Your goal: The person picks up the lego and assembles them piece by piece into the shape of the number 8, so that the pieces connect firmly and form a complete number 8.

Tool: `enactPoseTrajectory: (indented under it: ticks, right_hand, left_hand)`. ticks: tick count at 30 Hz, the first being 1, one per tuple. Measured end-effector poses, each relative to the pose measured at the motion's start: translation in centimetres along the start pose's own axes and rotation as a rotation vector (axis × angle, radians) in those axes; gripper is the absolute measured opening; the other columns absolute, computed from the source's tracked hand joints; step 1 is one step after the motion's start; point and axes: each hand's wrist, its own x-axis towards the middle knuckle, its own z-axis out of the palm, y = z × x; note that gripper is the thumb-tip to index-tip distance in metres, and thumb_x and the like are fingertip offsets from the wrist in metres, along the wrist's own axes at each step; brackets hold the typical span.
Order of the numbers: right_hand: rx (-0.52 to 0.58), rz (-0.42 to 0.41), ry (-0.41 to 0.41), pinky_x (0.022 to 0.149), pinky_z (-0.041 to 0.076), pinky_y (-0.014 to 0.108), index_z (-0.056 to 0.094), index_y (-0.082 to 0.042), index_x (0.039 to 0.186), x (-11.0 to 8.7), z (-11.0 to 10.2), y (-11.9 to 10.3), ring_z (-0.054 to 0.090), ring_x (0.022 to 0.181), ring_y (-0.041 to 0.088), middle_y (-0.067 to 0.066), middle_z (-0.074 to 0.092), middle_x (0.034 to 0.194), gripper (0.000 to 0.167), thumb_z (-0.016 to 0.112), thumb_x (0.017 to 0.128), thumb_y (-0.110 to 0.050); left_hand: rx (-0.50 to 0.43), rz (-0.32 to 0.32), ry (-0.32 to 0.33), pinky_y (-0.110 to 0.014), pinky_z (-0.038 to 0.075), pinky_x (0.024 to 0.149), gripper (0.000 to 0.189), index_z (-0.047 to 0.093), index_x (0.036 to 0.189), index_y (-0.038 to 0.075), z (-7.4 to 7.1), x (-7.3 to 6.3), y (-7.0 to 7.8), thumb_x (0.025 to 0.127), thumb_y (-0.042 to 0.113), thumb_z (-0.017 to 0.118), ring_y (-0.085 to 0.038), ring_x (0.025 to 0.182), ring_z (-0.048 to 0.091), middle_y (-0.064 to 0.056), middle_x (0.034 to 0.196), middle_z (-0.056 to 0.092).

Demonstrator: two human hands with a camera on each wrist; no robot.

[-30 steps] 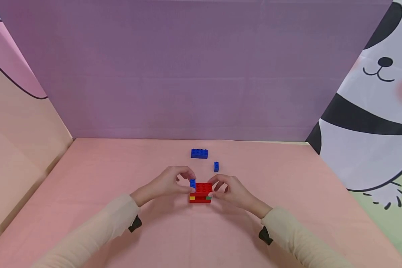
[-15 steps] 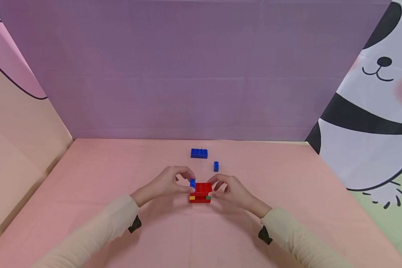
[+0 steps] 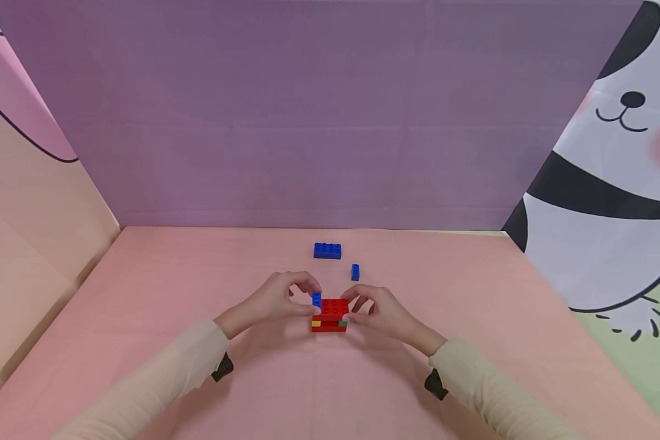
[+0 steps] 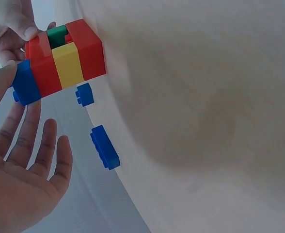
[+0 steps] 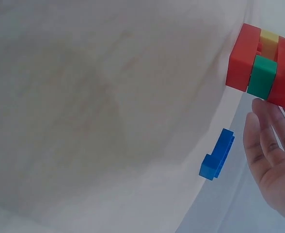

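A small blue brick (image 3: 316,300) sits on the left end of the upper red brick (image 3: 335,307), and my left hand (image 3: 283,299) pinches it between thumb and fingers. Under that red brick, a yellow brick (image 4: 68,64) stands at the left end and a green brick (image 5: 262,76) at the right end. A lower red brick (image 3: 329,329) forms the base, leaving a gap between the two small ones. With thumb in front and fingers behind, my right hand (image 3: 379,310) holds the right end of the upper red brick.
Behind the stack on the pink table (image 3: 225,397) lie a small blue brick (image 3: 355,272) and, farther back, a longer blue brick (image 3: 327,251). A purple backdrop (image 3: 330,122) rises at the table's far edge.
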Motion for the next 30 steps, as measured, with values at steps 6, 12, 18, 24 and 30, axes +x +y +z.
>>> enactPoseTrajectory:
  ticks: [6, 12, 18, 24, 30]
  right_hand:
    - [-0.016, -0.008, -0.017, 0.066, 0.051, 0.023, 0.059, -0.012, 0.108, 0.1, -0.2, -0.1, 0.062, 0.087, 0.019, 0.006, 0.064, 0.105, 0.031, 0.070, 0.080, -0.017]
    - [-0.035, -0.003, -0.040, 0.067, 0.051, 0.025, 0.059, -0.011, 0.109, 0.2, -0.5, -0.4, 0.061, 0.088, 0.020, 0.006, 0.064, 0.105, 0.031, 0.070, 0.080, -0.016]
    - [-0.056, -0.013, -0.045, 0.066, 0.050, 0.023, 0.059, -0.009, 0.109, 0.4, -0.8, -0.4, 0.060, 0.090, 0.021, 0.006, 0.064, 0.104, 0.033, 0.071, 0.079, -0.016]
    - [-0.072, -0.042, -0.028, 0.065, 0.050, 0.024, 0.059, -0.008, 0.108, 0.9, -1.4, -0.4, 0.058, 0.092, 0.025, 0.009, 0.064, 0.105, 0.034, 0.071, 0.079, -0.019]
    - [-0.103, -0.074, 0.022, 0.065, 0.050, 0.022, 0.059, -0.010, 0.107, 1.4, -2.1, -0.3, 0.058, 0.093, 0.027, 0.011, 0.064, 0.105, 0.033, 0.072, 0.078, -0.017]
  left_hand:
    - [0.002, 0.001, -0.004, -0.042, 0.047, 0.083, 0.032, 0.061, 0.102, 0.022, 0.0, 0.0, 0.0, 0.075, 0.031, 0.075, -0.021, 0.100, 0.058, 0.006, 0.100, 0.064]
    - [0.015, -0.004, -0.009, -0.040, 0.047, 0.082, 0.031, 0.061, 0.101, 0.022, -0.1, 0.1, 0.1, 0.074, 0.031, 0.075, -0.021, 0.099, 0.058, 0.006, 0.099, 0.064]
    - [-0.001, -0.016, -0.013, -0.044, 0.047, 0.084, 0.029, 0.061, 0.099, 0.023, -0.2, 0.1, 0.3, 0.074, 0.030, 0.075, -0.022, 0.100, 0.058, 0.006, 0.098, 0.065]
    - [0.002, -0.013, -0.014, -0.041, 0.046, 0.084, 0.029, 0.061, 0.098, 0.023, -0.2, 0.2, 0.3, 0.074, 0.029, 0.075, -0.020, 0.098, 0.058, 0.007, 0.097, 0.065]
    - [0.004, -0.008, -0.012, -0.040, 0.046, 0.082, 0.029, 0.061, 0.099, 0.023, -0.1, 0.2, 0.3, 0.074, 0.030, 0.075, -0.020, 0.098, 0.058, 0.007, 0.097, 0.065]
